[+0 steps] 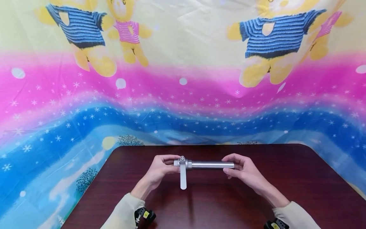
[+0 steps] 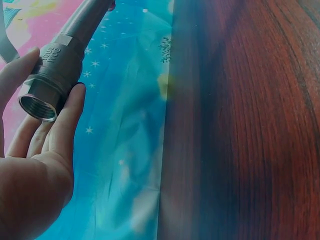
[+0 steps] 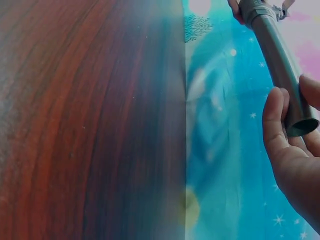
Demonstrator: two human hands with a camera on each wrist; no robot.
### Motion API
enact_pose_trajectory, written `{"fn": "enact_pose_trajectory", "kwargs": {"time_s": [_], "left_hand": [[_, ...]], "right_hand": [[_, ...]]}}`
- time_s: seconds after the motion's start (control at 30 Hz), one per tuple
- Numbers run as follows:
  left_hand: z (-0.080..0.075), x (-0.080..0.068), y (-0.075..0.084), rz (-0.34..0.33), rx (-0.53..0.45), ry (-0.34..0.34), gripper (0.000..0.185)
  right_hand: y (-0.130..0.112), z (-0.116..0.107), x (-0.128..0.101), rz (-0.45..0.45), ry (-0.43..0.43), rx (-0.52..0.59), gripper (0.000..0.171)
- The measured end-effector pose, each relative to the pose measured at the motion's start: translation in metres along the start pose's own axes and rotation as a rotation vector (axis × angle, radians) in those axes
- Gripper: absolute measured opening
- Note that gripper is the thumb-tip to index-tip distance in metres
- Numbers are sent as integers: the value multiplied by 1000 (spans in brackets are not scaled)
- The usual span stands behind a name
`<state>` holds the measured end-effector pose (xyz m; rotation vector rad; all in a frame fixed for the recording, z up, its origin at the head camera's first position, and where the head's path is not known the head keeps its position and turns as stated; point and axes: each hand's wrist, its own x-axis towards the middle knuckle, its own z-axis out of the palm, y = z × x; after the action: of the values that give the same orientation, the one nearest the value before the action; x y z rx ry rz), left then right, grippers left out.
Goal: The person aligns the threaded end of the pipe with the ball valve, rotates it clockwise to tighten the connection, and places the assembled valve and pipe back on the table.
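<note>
A steel ball valve (image 1: pixel 176 163) with a flat lever handle (image 1: pixel 183 178) is joined to a straight metal pipe (image 1: pixel 211 164). My left hand (image 1: pixel 157 170) grips the valve's free end between thumb and fingers. The lever points down toward me in the head view. At the pipe's far end, my right hand (image 1: pixel 247 173) pinches it between thumb and fingers. The left wrist view shows the threaded opening of the valve (image 2: pixel 54 65) and raised lettering on its body. In the right wrist view, the pipe (image 3: pixel 280 57) has a plain open end. Both hands hold the assembly level above the table.
A dark reddish wooden table (image 1: pixel 217 200) with rounded far corners lies beneath the hands. Behind and beside it hangs a colourful printed cloth (image 1: pixel 183 95) with bears and snowflakes. Both wrists carry black camera mounts (image 1: pixel 145 214).
</note>
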<state>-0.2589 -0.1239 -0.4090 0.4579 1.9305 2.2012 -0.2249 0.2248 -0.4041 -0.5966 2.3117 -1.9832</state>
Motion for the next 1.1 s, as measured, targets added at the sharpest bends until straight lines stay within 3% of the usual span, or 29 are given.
{"fn": "enact_pose_trajectory", "kwargs": {"time_s": [0.47,0.93,1.1], "left_hand": [[-2,-1,-3,-7,-16,-4,46],[-1,-2,-2,-5,-15,-1,45],[-1,-3,-3,-9,-18,6,46]], "right_hand": [[0,1,-1,33,-8,-27,35],[2,2,0,-14,-22,3,40],[3,2,0,8,-9,-22,35]]}}
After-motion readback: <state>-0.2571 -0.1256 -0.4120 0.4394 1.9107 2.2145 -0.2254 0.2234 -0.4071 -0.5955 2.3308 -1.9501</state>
